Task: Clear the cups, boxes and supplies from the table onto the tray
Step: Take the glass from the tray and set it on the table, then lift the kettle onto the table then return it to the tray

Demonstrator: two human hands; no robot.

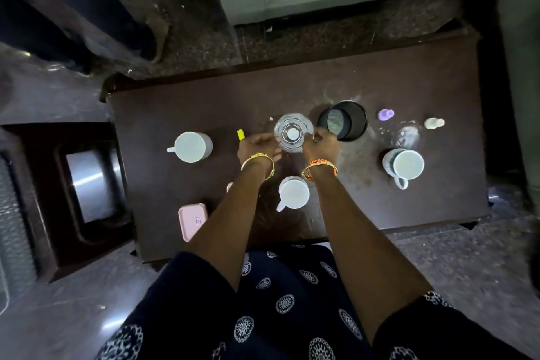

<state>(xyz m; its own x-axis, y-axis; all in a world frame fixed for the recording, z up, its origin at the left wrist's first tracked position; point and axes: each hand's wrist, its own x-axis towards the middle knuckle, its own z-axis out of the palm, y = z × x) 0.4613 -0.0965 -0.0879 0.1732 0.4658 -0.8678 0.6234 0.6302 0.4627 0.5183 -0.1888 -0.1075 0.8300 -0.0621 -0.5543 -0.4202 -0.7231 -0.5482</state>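
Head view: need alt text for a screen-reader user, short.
Seen from above, a person's left hand and right hand grip a clear glass from both sides on a dark table. Three white mugs, a black cup, a pink box and two small bottles surround it.

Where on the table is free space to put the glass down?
Bare patches: the far strip of the table beyond the cups, and the near right area between the middle white cup and the right white cup. Crowded: around the black container and small bottles.
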